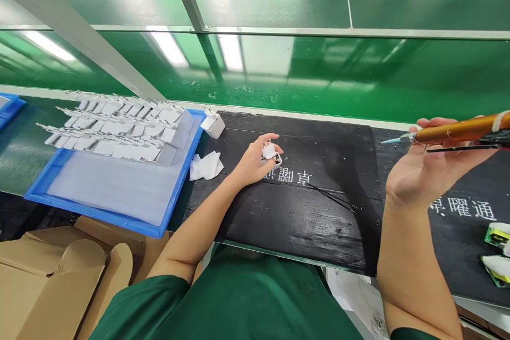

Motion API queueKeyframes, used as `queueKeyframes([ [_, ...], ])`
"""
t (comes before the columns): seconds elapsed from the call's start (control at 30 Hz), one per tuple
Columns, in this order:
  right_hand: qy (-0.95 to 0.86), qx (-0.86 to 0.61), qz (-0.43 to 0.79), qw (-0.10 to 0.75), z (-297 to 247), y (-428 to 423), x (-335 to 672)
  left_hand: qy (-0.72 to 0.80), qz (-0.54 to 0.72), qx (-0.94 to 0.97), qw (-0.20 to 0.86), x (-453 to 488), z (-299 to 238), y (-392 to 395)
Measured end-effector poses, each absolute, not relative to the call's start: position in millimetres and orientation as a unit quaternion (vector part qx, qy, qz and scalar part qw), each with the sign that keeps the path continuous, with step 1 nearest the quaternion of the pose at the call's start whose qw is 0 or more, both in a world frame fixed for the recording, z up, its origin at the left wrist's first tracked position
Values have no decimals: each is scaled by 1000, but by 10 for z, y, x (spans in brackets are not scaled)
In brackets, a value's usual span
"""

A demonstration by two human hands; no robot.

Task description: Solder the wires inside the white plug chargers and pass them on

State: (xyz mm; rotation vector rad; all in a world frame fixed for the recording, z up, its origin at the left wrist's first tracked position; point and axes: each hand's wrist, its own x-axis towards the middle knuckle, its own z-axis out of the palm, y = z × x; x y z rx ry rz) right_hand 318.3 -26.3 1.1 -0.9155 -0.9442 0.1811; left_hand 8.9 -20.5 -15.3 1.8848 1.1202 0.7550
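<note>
My left hand (255,162) rests on the black mat (303,212), fingers closed round a small white charger plug housing (270,153) with metal prongs pointing up. My right hand (426,170) is raised at the right, gripping an orange-handled soldering iron (458,130) whose thin tip points left, well apart from the plug. Thin black wires (330,197) lie on the mat between the two hands.
A blue tray (111,212) at left holds rows of several white plug housings (119,127) on a foam sheet. A loose white plug (213,124) and a white scrap (206,166) lie beside it. Small circuit boards (498,249) sit at the right edge. Cardboard boxes (59,281) stand below left.
</note>
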Motion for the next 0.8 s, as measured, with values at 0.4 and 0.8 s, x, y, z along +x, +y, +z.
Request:
queueKeyframes([
  [0.4, -459, -418, 93, 778, 7, -275, 3207, 466, 239, 794, 308, 134, -26, -353],
  [0.8, -509, -381, 66, 769, 5, -264, 3229, 507, 217, 807, 212, 276, -185, -466],
])
